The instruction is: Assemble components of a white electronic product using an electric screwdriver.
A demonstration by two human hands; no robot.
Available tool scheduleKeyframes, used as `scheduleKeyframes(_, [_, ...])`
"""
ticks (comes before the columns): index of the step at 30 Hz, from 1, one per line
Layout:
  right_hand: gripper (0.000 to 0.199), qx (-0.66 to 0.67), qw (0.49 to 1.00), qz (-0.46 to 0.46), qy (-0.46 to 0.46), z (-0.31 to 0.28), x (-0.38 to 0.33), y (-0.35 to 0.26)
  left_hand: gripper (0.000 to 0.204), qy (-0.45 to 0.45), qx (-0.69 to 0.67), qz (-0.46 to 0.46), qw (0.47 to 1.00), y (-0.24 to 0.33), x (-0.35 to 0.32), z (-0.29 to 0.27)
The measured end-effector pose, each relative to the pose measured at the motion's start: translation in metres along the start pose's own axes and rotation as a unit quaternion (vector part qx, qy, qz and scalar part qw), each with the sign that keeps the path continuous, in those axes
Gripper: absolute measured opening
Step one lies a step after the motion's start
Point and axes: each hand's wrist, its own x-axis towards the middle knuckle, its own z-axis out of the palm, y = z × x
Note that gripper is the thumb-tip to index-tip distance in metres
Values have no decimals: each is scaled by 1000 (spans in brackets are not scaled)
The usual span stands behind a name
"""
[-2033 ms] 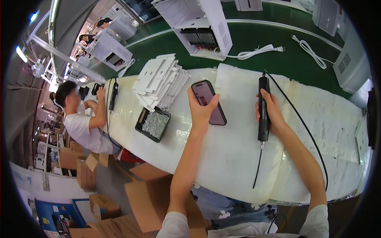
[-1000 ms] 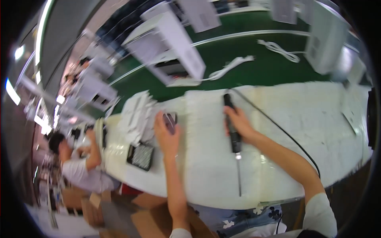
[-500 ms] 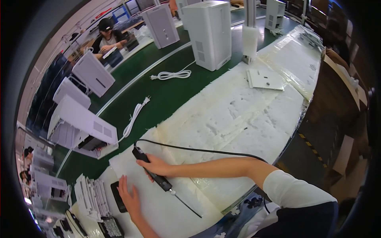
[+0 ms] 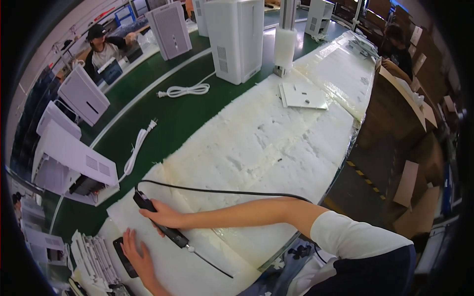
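My right hand point(image 4: 165, 216) is wrapped round a black corded electric screwdriver point(image 4: 174, 238). Its long thin bit point(image 4: 213, 265) points toward me, to the lower right, over the white padded work surface point(image 4: 247, 148). From the tool's far end a black cable point(image 4: 222, 189) arches back across the surface and passes behind my right arm. My left hand point(image 4: 139, 259) rests low on the left with its fingers spread and nothing held. Beside and partly under its fingertips lies a flat dark rectangular object point(image 4: 121, 252), possibly a phone.
Stacked white plastic strips point(image 4: 94, 259) stand left of my left hand. A white appliance with an opened base point(image 4: 74, 163) lies on the green conveyor point(image 4: 182, 116), near other white housings point(image 4: 237, 42) and coiled cords point(image 4: 185, 90). A white panel point(image 4: 303, 96) lies farther off. Co-workers sit beyond.
The whole scene has shifted left in the picture as my view turned right. Both hands keep their places on the surface, the screwdriver still gripped. A co-worker at the far left has moved an arm sideways.
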Motion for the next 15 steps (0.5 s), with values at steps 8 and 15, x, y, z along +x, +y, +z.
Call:
scheduleKeyframes(8, [42, -5, 1000, -11, -14, -2, -1, -1, 44, -15, -86, -10, 996, 10, -3, 0])
scheduleKeyframes(15, [45, -53, 998, -17, 5, -7, -1, 3, 45, -7, -115, 5, 993, 5, 1, 9])
